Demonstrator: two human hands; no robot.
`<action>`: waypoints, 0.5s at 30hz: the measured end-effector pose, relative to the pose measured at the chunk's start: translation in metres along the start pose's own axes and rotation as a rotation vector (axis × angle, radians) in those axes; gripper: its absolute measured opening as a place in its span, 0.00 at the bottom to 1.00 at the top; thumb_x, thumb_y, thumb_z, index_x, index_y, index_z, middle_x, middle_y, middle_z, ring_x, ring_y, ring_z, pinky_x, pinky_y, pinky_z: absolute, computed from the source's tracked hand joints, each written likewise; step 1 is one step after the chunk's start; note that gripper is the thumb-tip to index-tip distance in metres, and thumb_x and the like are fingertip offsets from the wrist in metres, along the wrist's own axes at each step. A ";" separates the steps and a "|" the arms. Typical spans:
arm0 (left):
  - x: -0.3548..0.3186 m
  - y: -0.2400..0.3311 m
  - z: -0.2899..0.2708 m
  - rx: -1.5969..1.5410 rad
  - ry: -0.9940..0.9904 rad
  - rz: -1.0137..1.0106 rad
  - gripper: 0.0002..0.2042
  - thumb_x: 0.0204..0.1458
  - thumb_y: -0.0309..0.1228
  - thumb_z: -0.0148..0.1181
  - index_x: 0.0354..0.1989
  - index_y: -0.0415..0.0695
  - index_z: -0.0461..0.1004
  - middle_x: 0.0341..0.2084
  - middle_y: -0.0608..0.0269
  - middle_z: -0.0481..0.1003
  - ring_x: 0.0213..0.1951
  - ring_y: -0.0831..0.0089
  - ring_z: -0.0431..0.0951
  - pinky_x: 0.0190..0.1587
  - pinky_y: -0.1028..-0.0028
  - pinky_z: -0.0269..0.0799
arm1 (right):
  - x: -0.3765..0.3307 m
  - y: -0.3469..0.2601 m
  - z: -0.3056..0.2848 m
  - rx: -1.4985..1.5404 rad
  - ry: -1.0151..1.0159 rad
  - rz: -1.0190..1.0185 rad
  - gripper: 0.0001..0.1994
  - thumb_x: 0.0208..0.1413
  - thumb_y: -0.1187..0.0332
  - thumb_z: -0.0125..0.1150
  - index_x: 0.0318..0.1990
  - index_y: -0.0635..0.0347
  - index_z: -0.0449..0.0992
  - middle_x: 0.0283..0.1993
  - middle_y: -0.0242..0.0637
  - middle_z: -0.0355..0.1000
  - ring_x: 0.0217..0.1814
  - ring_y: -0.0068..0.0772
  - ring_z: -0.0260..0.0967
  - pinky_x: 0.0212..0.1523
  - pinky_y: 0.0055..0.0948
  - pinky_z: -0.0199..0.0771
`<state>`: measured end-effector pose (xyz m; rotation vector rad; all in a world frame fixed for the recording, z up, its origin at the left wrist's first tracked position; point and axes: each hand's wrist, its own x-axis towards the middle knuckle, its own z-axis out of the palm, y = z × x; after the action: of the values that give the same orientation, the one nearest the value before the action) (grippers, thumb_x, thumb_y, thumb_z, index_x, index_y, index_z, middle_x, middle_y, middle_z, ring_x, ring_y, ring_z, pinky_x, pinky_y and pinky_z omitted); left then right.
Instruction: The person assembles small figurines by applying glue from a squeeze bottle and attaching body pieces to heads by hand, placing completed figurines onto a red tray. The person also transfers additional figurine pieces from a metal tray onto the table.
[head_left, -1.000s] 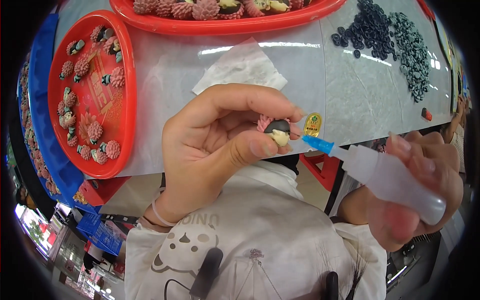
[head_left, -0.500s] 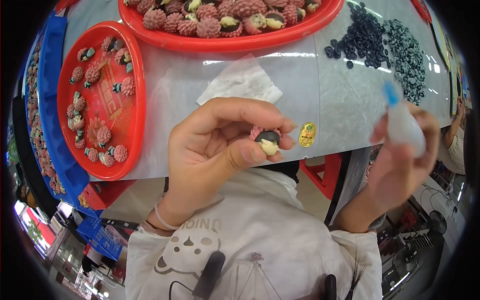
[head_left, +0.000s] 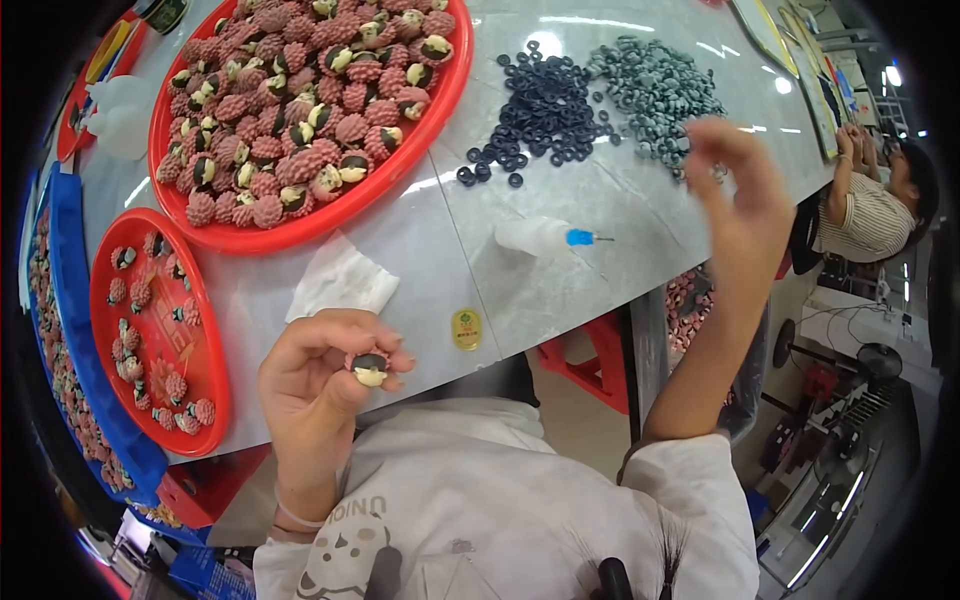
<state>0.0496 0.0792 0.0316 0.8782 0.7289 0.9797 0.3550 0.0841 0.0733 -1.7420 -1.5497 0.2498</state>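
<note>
My left hand pinches a small figurine between thumb and fingers. The figurine has a bumpy pink part, a dark band and a cream lower part. My right hand is raised over the near right side of a heap of grey-green small pieces. Its fingers are curved with a gap to the thumb, slightly blurred, and nothing shows between them. On the table between my hands lies a white squeeze bottle with a blue tip and a thin needle pointing right.
A large red tray full of similar figurines stands at the far left. Nearer is a smaller red tray with several figurines. Dark rings lie heaped beside the grey-green pieces. A white tissue rests beyond my left hand. Another person sits at right.
My right hand has let go of the squeeze bottle, which now lies on the table, and has reached toward the grey-green heap. The left hand keeps its figurine. The view has shifted right.
</note>
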 end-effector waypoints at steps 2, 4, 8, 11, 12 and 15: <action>0.000 0.000 0.001 0.005 -0.015 0.000 0.15 0.48 0.34 0.59 0.37 0.35 0.65 0.34 0.50 0.69 0.34 0.67 0.75 0.32 0.76 0.73 | 0.025 0.027 -0.016 -0.034 0.075 0.063 0.12 0.43 0.77 0.57 0.38 0.64 0.72 0.40 0.34 0.70 0.40 0.26 0.66 0.42 0.23 0.64; 0.002 0.000 0.003 0.027 -0.010 -0.005 0.15 0.48 0.34 0.59 0.37 0.35 0.65 0.35 0.50 0.69 0.34 0.67 0.75 0.32 0.77 0.73 | 0.043 0.048 -0.017 -0.128 -0.039 0.029 0.11 0.43 0.77 0.58 0.37 0.63 0.73 0.39 0.32 0.70 0.39 0.24 0.65 0.41 0.21 0.64; 0.004 0.002 0.007 0.059 0.021 -0.051 0.16 0.48 0.36 0.59 0.36 0.39 0.64 0.33 0.57 0.67 0.31 0.74 0.71 0.31 0.83 0.67 | 0.049 0.048 0.002 -0.255 -0.128 -0.043 0.10 0.43 0.77 0.58 0.36 0.62 0.73 0.37 0.32 0.71 0.36 0.23 0.66 0.38 0.20 0.64; 0.004 -0.001 0.003 0.019 -0.003 -0.001 0.14 0.48 0.32 0.59 0.37 0.35 0.65 0.35 0.51 0.69 0.34 0.67 0.74 0.32 0.77 0.73 | 0.048 0.052 0.003 -0.258 -0.044 -0.012 0.09 0.42 0.77 0.58 0.34 0.62 0.73 0.34 0.33 0.71 0.32 0.22 0.66 0.36 0.19 0.64; 0.004 -0.001 0.003 0.012 -0.005 -0.005 0.14 0.48 0.32 0.59 0.37 0.35 0.65 0.35 0.51 0.69 0.34 0.67 0.74 0.32 0.76 0.73 | 0.048 0.053 0.004 -0.301 -0.037 -0.103 0.08 0.43 0.78 0.57 0.34 0.63 0.74 0.33 0.33 0.72 0.31 0.22 0.66 0.35 0.19 0.64; 0.004 0.000 0.004 0.015 -0.002 -0.012 0.14 0.48 0.32 0.59 0.37 0.36 0.65 0.35 0.51 0.69 0.34 0.67 0.74 0.32 0.76 0.73 | 0.045 0.050 0.004 -0.313 -0.027 -0.137 0.07 0.43 0.79 0.57 0.33 0.64 0.74 0.32 0.33 0.72 0.30 0.21 0.67 0.35 0.19 0.65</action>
<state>0.0545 0.0813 0.0329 0.8869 0.7401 0.9638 0.4010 0.1286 0.0530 -1.8618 -1.7952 -0.0411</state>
